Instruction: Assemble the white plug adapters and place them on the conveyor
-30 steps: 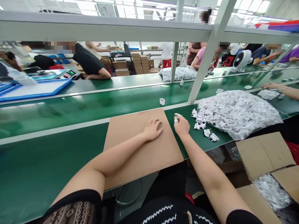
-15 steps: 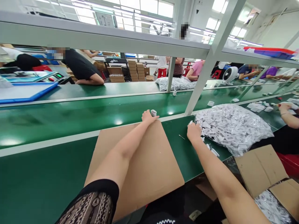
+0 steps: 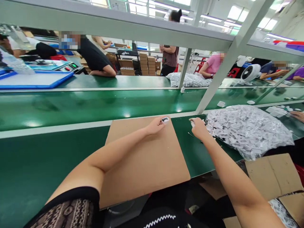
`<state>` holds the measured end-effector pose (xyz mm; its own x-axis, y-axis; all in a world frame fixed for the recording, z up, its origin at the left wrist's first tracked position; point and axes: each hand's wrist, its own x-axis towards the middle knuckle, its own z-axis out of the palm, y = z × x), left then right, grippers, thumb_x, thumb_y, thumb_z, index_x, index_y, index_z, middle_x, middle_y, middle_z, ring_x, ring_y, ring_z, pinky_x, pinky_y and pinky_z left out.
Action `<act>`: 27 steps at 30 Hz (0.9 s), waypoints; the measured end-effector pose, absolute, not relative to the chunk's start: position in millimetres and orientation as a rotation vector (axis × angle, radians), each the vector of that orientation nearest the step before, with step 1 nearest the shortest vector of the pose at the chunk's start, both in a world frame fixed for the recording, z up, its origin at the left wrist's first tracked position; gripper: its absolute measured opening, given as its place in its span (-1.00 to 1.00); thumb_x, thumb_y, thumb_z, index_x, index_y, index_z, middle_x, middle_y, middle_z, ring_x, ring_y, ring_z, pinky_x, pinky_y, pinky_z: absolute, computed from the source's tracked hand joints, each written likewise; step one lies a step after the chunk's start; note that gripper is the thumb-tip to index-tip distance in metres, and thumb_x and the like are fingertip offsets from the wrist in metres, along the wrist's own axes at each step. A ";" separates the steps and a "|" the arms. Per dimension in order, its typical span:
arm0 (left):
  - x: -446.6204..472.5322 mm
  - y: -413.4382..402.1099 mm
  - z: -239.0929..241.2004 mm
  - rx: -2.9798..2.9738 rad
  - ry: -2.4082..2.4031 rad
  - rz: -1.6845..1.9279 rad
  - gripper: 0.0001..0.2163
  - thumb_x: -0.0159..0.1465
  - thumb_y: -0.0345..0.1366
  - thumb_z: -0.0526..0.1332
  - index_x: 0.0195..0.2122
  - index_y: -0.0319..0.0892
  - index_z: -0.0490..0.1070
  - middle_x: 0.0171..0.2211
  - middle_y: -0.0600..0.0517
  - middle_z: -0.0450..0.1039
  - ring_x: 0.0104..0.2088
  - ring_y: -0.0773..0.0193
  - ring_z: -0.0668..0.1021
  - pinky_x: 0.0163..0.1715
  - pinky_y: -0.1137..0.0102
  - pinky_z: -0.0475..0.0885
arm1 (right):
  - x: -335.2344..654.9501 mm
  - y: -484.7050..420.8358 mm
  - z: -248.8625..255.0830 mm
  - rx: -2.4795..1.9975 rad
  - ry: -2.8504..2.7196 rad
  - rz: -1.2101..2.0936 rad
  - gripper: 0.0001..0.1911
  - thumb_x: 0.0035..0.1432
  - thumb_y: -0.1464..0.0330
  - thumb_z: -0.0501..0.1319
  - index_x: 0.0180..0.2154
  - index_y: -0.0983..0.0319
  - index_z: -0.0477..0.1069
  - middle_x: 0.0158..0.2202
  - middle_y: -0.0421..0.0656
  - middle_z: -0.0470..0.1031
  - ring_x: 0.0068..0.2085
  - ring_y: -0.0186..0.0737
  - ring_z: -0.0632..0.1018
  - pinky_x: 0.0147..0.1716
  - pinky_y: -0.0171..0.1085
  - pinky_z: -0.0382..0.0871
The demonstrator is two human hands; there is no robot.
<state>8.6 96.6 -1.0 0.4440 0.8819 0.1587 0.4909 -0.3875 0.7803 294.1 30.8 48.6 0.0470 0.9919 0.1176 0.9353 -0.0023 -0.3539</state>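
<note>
My left hand rests at the far edge of a brown cardboard sheet and pinches a small white plug housing with a dark opening. My right hand is closed on a small white part at the left edge of a big heap of white plug parts in clear plastic. Both hands are over the near green bench, about a hand's width apart.
A green conveyor belt runs behind the cardboard, with a white frame post slanting up from it. Loose white parts lie on the belt to the right. Other people work across the line. An open carton stands at my lower right.
My left hand picked a white housing off the belt edge and pulled it back onto the cardboard. My right hand put down its earlier part and reached into the heap for another.
</note>
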 end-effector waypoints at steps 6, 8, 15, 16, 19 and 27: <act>-8.1 8.5 -18.4 2.035 1.085 0.846 -0.62 0.35 -0.21 0.20 0.18 -0.07 0.42 0.04 -0.10 0.56 0.08 0.00 0.51 0.19 0.03 0.38 | 220.0 44.5 30.5 -1.005 -1.145 1.398 -0.79 0.20 0.42 0.23 -0.11 0.17 0.52 -0.10 -0.10 0.63 -0.11 -0.11 0.65 -0.16 -0.19 0.60; -4.8 -1.0 -19.1 2.029 1.170 0.841 -0.62 0.33 -0.21 0.23 0.18 -0.05 0.43 0.03 -0.09 0.56 0.10 -0.02 0.49 0.21 -0.01 0.34 | 209.4 44.7 20.3 -0.947 -0.919 1.507 -0.84 0.19 0.45 0.27 -0.16 0.18 0.52 -0.14 -0.12 0.65 -0.11 -0.16 0.67 -0.15 -0.24 0.63; 0.5 5.3 -16.2 2.047 1.187 0.859 -0.74 0.26 -0.12 0.36 -0.07 -0.08 0.52 -0.12 -0.04 0.59 -0.04 0.03 0.54 0.06 0.08 0.38 | 219.1 41.1 3.9 -0.973 -0.812 1.587 -0.75 0.07 0.45 0.46 -0.18 0.19 0.54 -0.15 -0.17 0.65 -0.03 -0.22 0.66 0.08 -0.33 0.56; 0.1 5.9 -16.3 2.049 1.174 0.847 -0.76 0.28 -0.13 0.35 -0.08 -0.07 0.52 -0.13 -0.02 0.59 -0.06 0.04 0.54 0.05 0.09 0.38 | 219.7 40.0 3.7 -0.983 -0.846 1.585 -0.70 0.02 0.43 0.50 -0.18 0.19 0.54 -0.16 -0.17 0.65 -0.03 -0.20 0.66 0.07 -0.32 0.57; -1.5 5.2 -16.4 2.031 1.146 0.872 -0.64 0.21 -0.10 0.42 -0.01 -0.05 0.50 -0.03 -0.03 0.58 0.00 0.02 0.54 0.08 0.09 0.37 | 217.0 35.2 4.2 -1.025 -0.944 1.556 -0.58 -0.10 0.28 0.59 -0.18 0.18 0.57 -0.18 -0.16 0.65 -0.10 -0.15 0.66 -0.11 -0.28 0.62; -2.8 2.0 -12.2 1.990 1.145 0.890 -0.76 0.22 -0.16 0.42 -0.12 -0.07 0.54 -0.13 0.00 0.58 -0.02 0.04 0.54 0.07 0.11 0.36 | 203.7 18.5 11.4 -1.121 -1.237 1.242 -0.53 -0.04 0.08 0.54 -0.15 0.17 0.57 -0.31 -0.19 0.58 -0.39 -0.28 0.52 -0.43 -0.31 0.46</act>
<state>-2.8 2.0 -12.2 0.3834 0.8951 0.2275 0.4411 -0.3939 0.8064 203.7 18.5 11.4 -0.0563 0.9976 0.0406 -0.0442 0.0381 -0.9983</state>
